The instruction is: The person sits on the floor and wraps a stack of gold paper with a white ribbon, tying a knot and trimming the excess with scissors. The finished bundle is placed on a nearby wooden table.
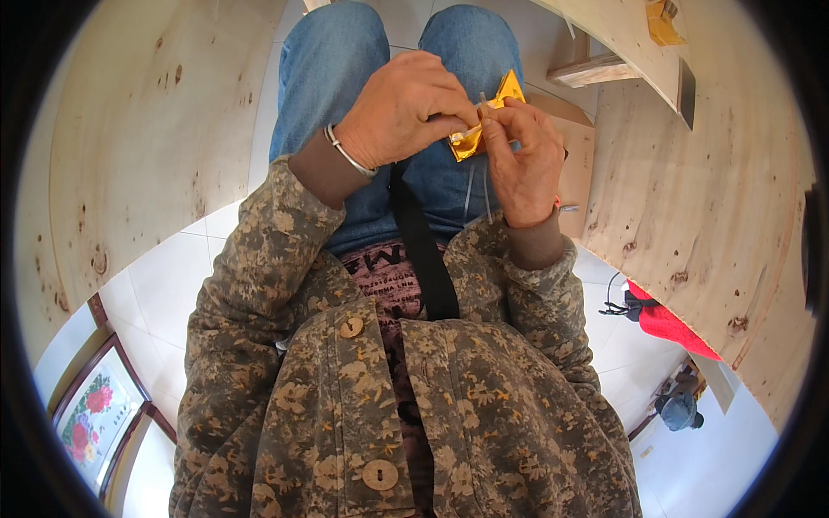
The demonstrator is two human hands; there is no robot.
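Note:
A shiny gold foil piece (468,147) is between my two hands, above my jeans-covered thighs. My left hand (406,108) comes from the left with thumb and fingers pinched together at the foil's left side. On the other side, my right hand (528,164) is closed, thumb against index finger, on a thin pale strip (484,102) that sticks up by the foil. Two thin whitish strands (487,194) hang below the right hand over my jeans. The fingers hide part of the foil, and what the left fingertips grip is too small to make out fully.
Pale plywood panels rise at the left (164,112) and right (691,207). Beside my right knee stands a cardboard box (577,164). Another gold foil piece (665,24) lies on a board at upper right. Red cloth (673,328) and a distant person (678,411) show lower right.

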